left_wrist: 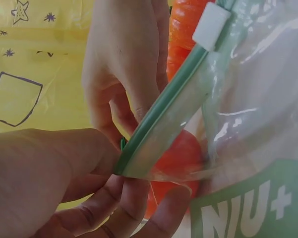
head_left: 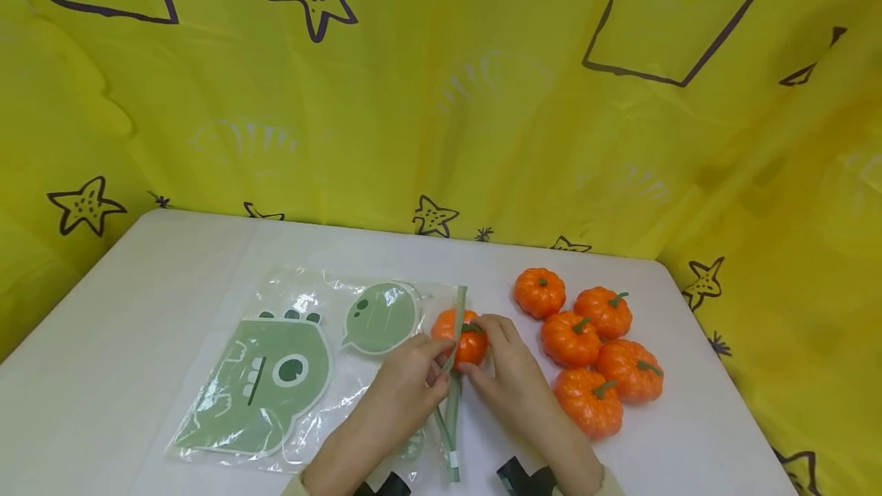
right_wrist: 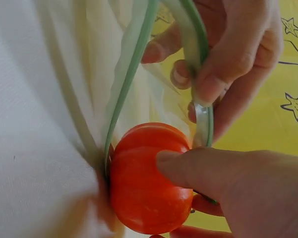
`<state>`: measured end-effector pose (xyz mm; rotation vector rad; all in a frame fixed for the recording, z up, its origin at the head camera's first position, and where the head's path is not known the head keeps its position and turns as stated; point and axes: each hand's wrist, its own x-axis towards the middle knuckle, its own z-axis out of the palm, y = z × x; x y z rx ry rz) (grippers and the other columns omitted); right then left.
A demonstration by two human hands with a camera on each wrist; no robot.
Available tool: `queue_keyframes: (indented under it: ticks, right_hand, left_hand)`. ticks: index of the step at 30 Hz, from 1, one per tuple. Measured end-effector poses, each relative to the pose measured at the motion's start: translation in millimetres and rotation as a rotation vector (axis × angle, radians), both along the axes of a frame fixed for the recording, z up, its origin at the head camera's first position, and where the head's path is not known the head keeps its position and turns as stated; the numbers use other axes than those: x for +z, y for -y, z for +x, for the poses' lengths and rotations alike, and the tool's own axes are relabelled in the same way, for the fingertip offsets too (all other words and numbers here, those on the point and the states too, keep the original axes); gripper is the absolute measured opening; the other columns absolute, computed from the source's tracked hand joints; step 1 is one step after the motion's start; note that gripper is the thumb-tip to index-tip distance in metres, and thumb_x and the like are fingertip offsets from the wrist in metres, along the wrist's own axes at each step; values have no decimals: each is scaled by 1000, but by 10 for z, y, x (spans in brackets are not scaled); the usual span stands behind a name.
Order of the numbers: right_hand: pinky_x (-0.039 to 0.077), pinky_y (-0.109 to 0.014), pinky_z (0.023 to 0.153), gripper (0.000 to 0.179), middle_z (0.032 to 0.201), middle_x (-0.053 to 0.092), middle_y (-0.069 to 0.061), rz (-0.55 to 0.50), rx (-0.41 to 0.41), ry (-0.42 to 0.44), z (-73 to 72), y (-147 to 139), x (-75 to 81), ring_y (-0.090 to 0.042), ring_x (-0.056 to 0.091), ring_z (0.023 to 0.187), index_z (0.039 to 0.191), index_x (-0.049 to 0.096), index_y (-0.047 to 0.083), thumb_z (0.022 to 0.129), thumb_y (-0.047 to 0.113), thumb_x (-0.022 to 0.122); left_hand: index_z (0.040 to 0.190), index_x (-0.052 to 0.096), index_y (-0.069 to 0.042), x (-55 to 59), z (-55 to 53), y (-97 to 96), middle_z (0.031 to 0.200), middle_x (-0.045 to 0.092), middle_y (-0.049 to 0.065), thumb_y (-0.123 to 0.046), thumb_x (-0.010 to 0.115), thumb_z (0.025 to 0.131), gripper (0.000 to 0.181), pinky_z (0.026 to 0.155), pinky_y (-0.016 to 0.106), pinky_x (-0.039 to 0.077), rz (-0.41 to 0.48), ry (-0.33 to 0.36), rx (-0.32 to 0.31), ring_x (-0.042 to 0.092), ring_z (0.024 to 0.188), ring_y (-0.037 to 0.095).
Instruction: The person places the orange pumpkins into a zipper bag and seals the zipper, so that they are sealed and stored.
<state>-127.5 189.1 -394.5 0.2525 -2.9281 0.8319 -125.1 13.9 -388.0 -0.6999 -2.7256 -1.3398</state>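
Observation:
A clear zip bag (head_left: pixel 334 419) with a green dinosaur print lies flat, its green-edged mouth facing right. Pinched between the thumb and fingers of my left hand (head_left: pixel 409 373) is the upper layer of that mouth, lifted so the bag gapes in the right wrist view. With my right hand (head_left: pixel 513 370) I grip a small orange toy pumpkin (right_wrist: pixel 146 193), thumb on its side. The pumpkin is at the opening, partly between the green strips (right_wrist: pixel 134 64). In the left wrist view, a white slider (left_wrist: pixel 211 26) sits on the green strip.
To the right of my right hand, several more orange pumpkins (head_left: pixel 570 339) with green stems stand grouped on the white table (head_left: pixel 689 450). A yellow cloth (head_left: pixel 386 136) with drawn stars hangs behind and along the sides of the table.

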Motion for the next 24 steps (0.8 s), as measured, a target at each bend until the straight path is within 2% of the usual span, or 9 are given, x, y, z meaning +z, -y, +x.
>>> queue_keyframes:
  ticks: [3,8,14,18,20,24]
  right_hand:
    - [51,-41,101,55,132,55,-8,-1,3,-6,2,-6,7,-24,60,117,129,55,10,81,14,81]
    - [53,-41,98,53,128,57,-10,-8,13,-63,3,-8,-25,-24,61,112,127,55,8,81,13,81]
    - [56,-38,92,52,126,57,-8,-52,22,-74,-16,10,-67,-22,62,107,127,55,10,82,14,80]
    - [56,-41,93,55,126,58,-9,-61,6,-41,-14,1,-81,-26,63,109,131,53,10,83,16,80]
    - [55,-42,93,57,127,59,-11,-61,4,-25,-12,-2,-82,-28,64,111,133,52,9,83,17,80]
    - [54,-43,95,58,131,58,-11,-54,3,5,-8,5,-65,-28,63,115,135,51,9,84,18,79]
  left_hand:
    - [115,69,1,3,-1,7,86,61,3,6,66,78,37,57,14,47,-2,-17,-2,51,67,2]
    - [115,70,0,16,18,3,92,63,7,9,65,77,39,57,15,46,10,-37,-26,51,67,3]
    - [117,69,-1,22,1,7,96,64,7,6,66,80,38,61,15,48,-1,-22,-35,53,72,5]
    - [114,65,0,27,11,29,95,63,7,-4,69,82,33,65,21,52,-74,8,25,56,75,11]
    - [116,60,1,29,35,37,97,63,10,-13,72,82,38,65,28,53,-133,38,71,58,75,17]
    - [119,54,6,39,100,12,99,61,18,-34,78,79,61,63,42,54,-255,109,156,60,70,28]
